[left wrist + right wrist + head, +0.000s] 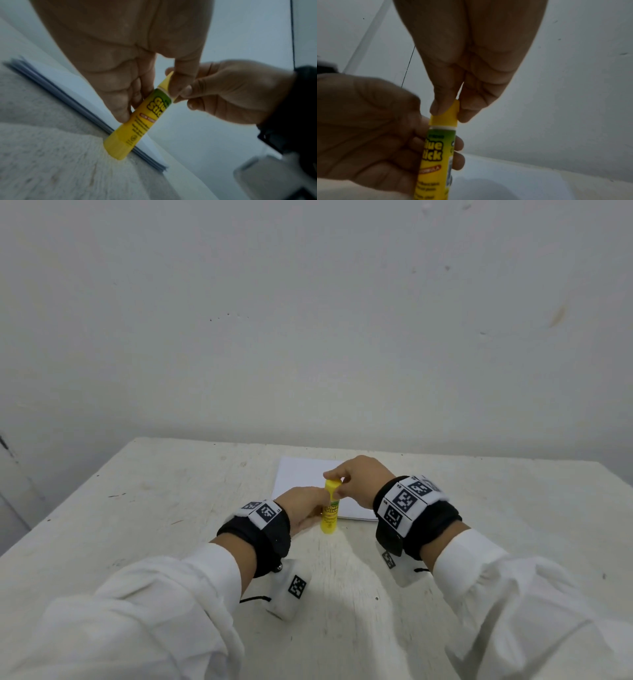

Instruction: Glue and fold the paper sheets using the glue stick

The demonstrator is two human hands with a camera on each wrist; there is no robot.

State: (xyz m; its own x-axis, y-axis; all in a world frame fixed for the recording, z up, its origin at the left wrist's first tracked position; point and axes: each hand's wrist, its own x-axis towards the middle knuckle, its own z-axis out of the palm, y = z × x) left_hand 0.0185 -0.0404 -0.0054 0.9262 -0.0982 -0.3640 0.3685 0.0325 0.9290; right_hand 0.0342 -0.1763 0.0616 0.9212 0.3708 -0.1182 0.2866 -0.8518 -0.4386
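White table (171,508) against a plain wall: head view has the glue stick (330,517) upright, base on the tabletop at the near edge of the paper stack (301,481), cap (333,487) up. Left wrist view: left hand (120,67) grips the barrel, stick leaning slightly. Right wrist view: right hand (471,67) pinches the cap, long axis vertical.

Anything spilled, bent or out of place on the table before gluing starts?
Nothing stands out. The paper stack lies flat on the table. The left hand holds the upright glue stick; the right hand pinches its cap.
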